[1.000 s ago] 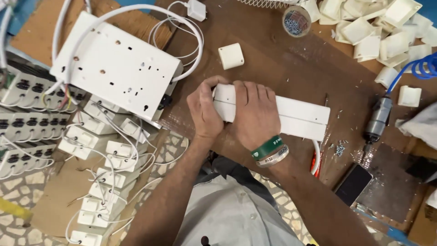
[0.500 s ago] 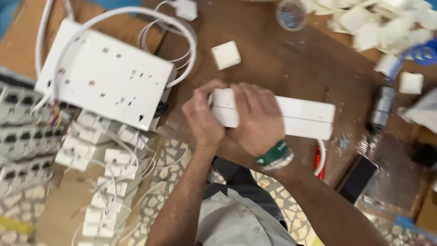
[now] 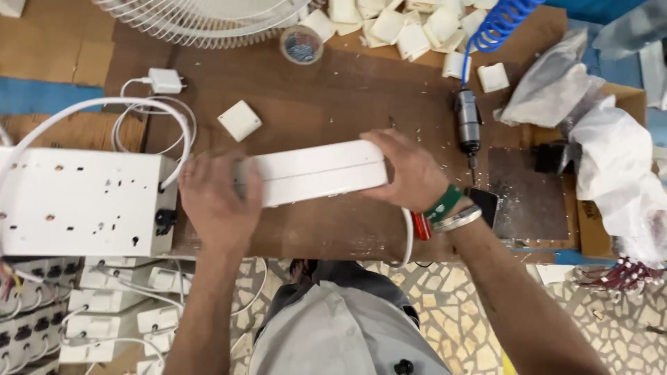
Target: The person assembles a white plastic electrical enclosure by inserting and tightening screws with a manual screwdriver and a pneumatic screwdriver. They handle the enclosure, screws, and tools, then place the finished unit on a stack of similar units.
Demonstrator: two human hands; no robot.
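Observation:
A long white plastic casing (image 3: pixel 316 171) lies across the brown wooden table (image 3: pixel 333 104). My left hand (image 3: pixel 219 198) grips its left end, fingers wrapped over the top. On the opposite end sits my right hand (image 3: pixel 410 170), with green and silver bands at the wrist. Both hands hold the casing level just above the table. A white cable (image 3: pixel 407 239) loops down below the right end.
A large white box (image 3: pixel 80 201) with holes and a white cord sits at the left. A small white square cover (image 3: pixel 240 120), a charger plug (image 3: pixel 165 81), a tub of screws (image 3: pixel 301 44), an air screwdriver (image 3: pixel 468 125) on a blue coiled hose, white parts, plastic bags (image 3: pixel 611 153).
My hands have moved apart from the casing's left part to its two ends. The casing now sits further left in view, and the camera has shifted right.

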